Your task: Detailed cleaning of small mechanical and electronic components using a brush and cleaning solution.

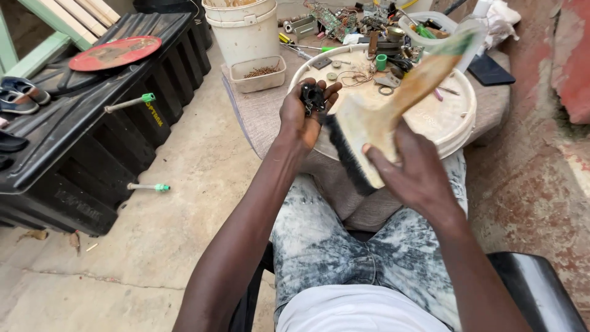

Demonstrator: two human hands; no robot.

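Observation:
My left hand [302, 115] is closed around a small black part [312, 98], held up in front of me. My right hand [413, 169] grips a wide flat paintbrush [384, 110] with a pale worn wooden handle and black bristles. The bristles point down and left, close beside my left palm. Both hands hover over a round white lid [452, 117] that serves as a work surface, above my lap in bleached jeans.
Small metal parts, a green cap [381, 61] and circuit boards [335, 19] litter the lid's far side. A white bucket [241, 26] and a tray of screws [259, 72] stand behind. A large black case [92, 129] with screwdrivers lies left on the concrete floor.

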